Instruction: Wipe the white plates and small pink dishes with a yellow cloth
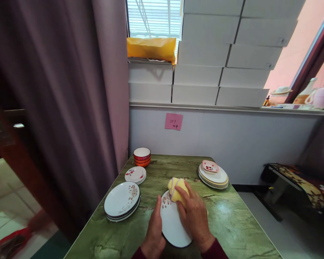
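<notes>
A white plate (174,226) with a brown flower print and dark rim is tilted up over the near part of the table. My left hand (154,230) grips its left edge, thumb along the rim and the other fingers out of sight behind it. In my right hand (196,216) is a bunched yellow cloth (175,185) with pale stripes, pressed against the plate's upper rim. A stack of similar flowered plates (121,199) lies to the left of my hands.
Small flowered plates (135,174) and nested red and orange bowls (142,158) stand at the back left of the green table (172,163). At the back right is a plate stack (223,176) with a square pink dish (210,166) on top. A curtain (108,90) hangs along the left.
</notes>
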A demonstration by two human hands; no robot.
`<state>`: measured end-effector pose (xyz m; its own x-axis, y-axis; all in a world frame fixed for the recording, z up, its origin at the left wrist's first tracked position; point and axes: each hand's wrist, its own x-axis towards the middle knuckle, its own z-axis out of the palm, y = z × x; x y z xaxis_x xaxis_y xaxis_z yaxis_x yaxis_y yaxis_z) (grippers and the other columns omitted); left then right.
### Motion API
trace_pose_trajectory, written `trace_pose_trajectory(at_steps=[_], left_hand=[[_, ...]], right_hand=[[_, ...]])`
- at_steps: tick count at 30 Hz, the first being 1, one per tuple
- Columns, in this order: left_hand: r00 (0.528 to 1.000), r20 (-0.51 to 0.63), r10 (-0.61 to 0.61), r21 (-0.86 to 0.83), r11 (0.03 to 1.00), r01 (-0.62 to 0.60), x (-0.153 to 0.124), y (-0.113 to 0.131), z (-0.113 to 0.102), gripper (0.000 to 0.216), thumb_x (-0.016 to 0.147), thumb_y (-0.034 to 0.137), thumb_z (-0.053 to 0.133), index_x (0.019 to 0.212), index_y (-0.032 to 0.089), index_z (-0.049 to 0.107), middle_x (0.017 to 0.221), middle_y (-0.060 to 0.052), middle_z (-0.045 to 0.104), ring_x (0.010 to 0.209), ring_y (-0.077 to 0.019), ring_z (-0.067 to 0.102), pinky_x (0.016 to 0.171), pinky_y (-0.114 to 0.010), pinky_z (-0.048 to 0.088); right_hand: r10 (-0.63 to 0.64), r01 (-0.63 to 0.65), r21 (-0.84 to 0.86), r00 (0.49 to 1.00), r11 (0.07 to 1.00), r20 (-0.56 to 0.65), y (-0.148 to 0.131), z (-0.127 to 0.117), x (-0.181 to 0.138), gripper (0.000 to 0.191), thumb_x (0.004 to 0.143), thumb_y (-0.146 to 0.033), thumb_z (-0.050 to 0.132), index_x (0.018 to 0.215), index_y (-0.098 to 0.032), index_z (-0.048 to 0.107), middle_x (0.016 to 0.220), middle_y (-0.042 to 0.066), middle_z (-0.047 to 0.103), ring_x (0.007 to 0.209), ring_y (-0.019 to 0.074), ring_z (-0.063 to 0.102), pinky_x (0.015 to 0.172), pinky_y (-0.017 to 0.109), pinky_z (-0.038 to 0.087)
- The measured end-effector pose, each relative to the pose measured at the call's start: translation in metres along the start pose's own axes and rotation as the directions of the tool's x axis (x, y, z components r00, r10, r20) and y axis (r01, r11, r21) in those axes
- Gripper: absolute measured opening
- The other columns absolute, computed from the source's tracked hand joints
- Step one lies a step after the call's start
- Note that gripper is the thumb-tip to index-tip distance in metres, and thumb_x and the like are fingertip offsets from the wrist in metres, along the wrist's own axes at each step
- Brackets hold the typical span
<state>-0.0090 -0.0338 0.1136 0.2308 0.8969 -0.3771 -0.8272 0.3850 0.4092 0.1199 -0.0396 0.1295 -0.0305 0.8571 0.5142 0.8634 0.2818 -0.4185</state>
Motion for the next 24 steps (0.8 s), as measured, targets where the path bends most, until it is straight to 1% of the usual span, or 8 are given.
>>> trace_pose_trajectory(at_steps=[2, 5, 8, 11, 14, 17, 20, 24], left_hand=[[0.999, -0.016, 0.043, -0.014, 0.999, -0.043, 0.003, 0.004, -0.003, 0.062, 0.088, 0.045, 0.063, 0.141, 0.015, 0.052, 0.123, -0.017, 0.071, 0.112, -0.034, 0.067, 0.101, -0.048, 0.05], [0.996, -0.056, 0.067, -0.017, 0.998, -0.068, 0.006, 0.012, -0.002, 0.064, 0.09, 0.046, 0.059, 0.143, 0.013, 0.049, 0.125, -0.019, 0.069, 0.114, -0.0352, 0.066, 0.103, -0.049, 0.049], [0.996, -0.054, 0.077, 0.002, 0.997, -0.077, 0.008, 0.016, 0.0, 0.065, 0.09, 0.049, 0.057, 0.14, 0.008, 0.052, 0.124, -0.021, 0.069, 0.115, -0.0361, 0.065, 0.104, -0.048, 0.048], [0.991, -0.11, 0.074, 0.032, 0.997, -0.071, 0.01, 0.015, -0.003, 0.063, 0.09, 0.051, 0.057, 0.137, 0.009, 0.055, 0.122, -0.02, 0.07, 0.115, -0.0354, 0.066, 0.104, -0.048, 0.048], [0.986, -0.157, 0.054, 0.046, 0.998, -0.047, 0.014, 0.013, -0.011, 0.061, 0.09, 0.05, 0.057, 0.137, 0.011, 0.056, 0.121, -0.019, 0.071, 0.113, -0.0357, 0.067, 0.103, -0.05, 0.049], [0.989, -0.144, 0.01, 0.036, 0.999, -0.005, 0.016, 0.012, -0.02, 0.063, 0.089, 0.051, 0.057, 0.137, 0.009, 0.055, 0.119, -0.021, 0.072, 0.112, -0.0375, 0.067, 0.102, -0.052, 0.048], [0.995, -0.097, -0.023, 0.02, 1.0, 0.025, 0.014, 0.011, -0.022, 0.065, 0.088, 0.052, 0.058, 0.138, 0.009, 0.055, 0.119, -0.021, 0.072, 0.111, -0.0375, 0.067, 0.102, -0.051, 0.048], [0.997, -0.009, -0.072, 0.039, 0.997, 0.072, 0.004, 0.01, -0.014, 0.065, 0.087, 0.052, 0.059, 0.137, 0.009, 0.055, 0.118, -0.019, 0.073, 0.107, -0.0366, 0.069, 0.1, -0.049, 0.05]], right_hand=[[0.036, -0.037, -0.019, 0.999, 0.999, -0.007, 0.008, 0.001, -0.005, 0.054, 0.086, -0.016, 0.056, 0.137, -0.034, 0.054, 0.151, 0.007, 0.046, 0.125, 0.0303, 0.055, 0.1, 0.048, 0.047], [0.016, -0.019, 0.041, 0.997, 0.999, 0.075, 0.012, 0.001, -0.022, 0.054, 0.087, -0.027, 0.059, 0.14, -0.036, 0.051, 0.155, 0.005, 0.041, 0.13, 0.0306, 0.052, 0.103, 0.047, 0.046], [-0.047, 0.016, 0.142, 0.975, 0.99, 0.216, 0.015, -0.001, -0.036, 0.077, 0.077, -0.038, 0.074, 0.146, -0.037, 0.041, 0.161, 0.005, 0.03, 0.139, 0.0337, 0.041, 0.11, 0.05, 0.04], [-0.062, -0.02, 0.248, 0.946, 0.969, 0.318, 0.026, -0.005, -0.039, 0.097, 0.066, -0.032, 0.081, 0.151, -0.032, 0.034, 0.163, 0.008, 0.023, 0.145, 0.0345, 0.031, 0.115, 0.051, 0.033], [-0.079, -0.072, 0.384, 0.928, 0.921, 0.363, 0.039, -0.016, -0.032, 0.082, 0.071, -0.024, 0.072, 0.147, -0.027, 0.041, 0.157, 0.01, 0.037, 0.143, 0.032, 0.036, 0.115, 0.048, 0.033], [-0.047, -0.163, 0.515, 0.928, 0.842, 0.37, 0.044, -0.044, -0.019, 0.064, 0.078, -0.029, 0.065, 0.14, -0.022, 0.049, 0.138, 0.011, 0.058, 0.124, 0.0293, 0.056, 0.104, 0.042, 0.044], [0.037, -0.273, 0.52, 0.908, 0.809, 0.418, 0.039, -0.083, -0.005, 0.043, 0.082, -0.045, 0.063, 0.115, -0.018, 0.061, 0.102, 0.007, 0.072, 0.087, 0.0227, 0.066, 0.076, 0.031, 0.051], [-0.097, -0.245, 0.435, 0.772, 0.866, 0.628, 0.025, -0.121, 0.011, 0.038, 0.074, -0.056, 0.071, 0.087, -0.02, 0.067, 0.078, -0.001, 0.07, 0.069, 0.0158, 0.061, 0.056, 0.022, 0.042]])
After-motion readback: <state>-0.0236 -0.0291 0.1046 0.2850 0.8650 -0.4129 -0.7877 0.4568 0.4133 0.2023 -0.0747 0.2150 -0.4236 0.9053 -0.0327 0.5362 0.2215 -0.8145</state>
